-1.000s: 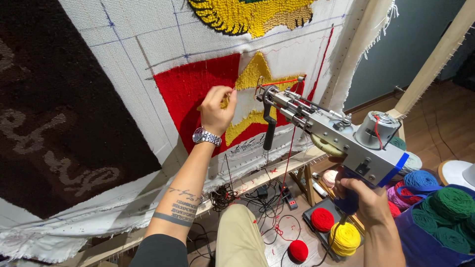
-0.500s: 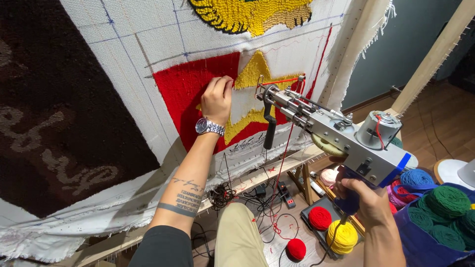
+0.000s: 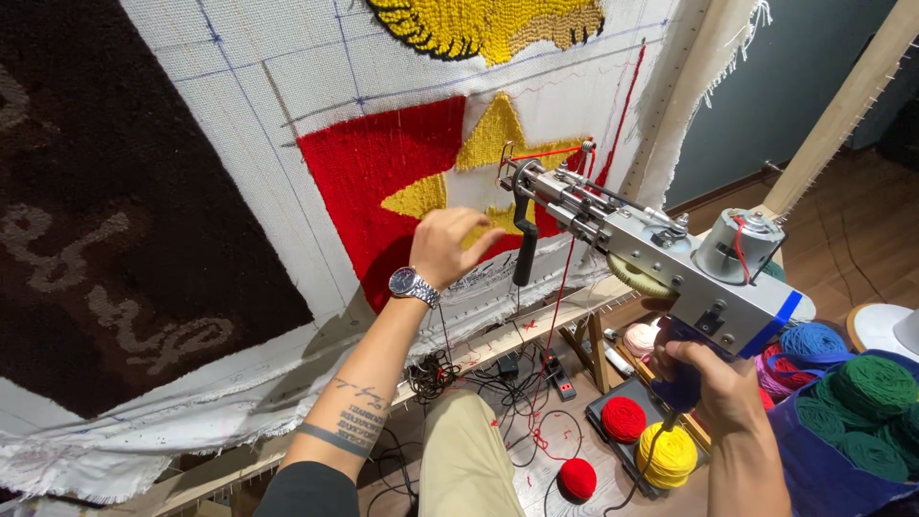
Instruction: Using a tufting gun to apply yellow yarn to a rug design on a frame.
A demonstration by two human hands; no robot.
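The right hand (image 3: pixel 713 383) grips the handle of the tufting gun (image 3: pixel 651 254), its nose just beside the rug (image 3: pixel 383 163). The left hand (image 3: pixel 450 244) hovers near the rug's red patch, fingers loosely curled, holding nothing.

Rug-making workshop. Evidence: backing cloth (image 3: pixel 239 124) stretched on a wooden frame (image 3: pixel 842 105), partly filled with red and yellow pile; tufting gun (image 3: pixel 651 254) in hand; yarn balls (image 3: pixel 661 450) on the floor, more in a blue bin (image 3: pixel 823 460); cables underneath.
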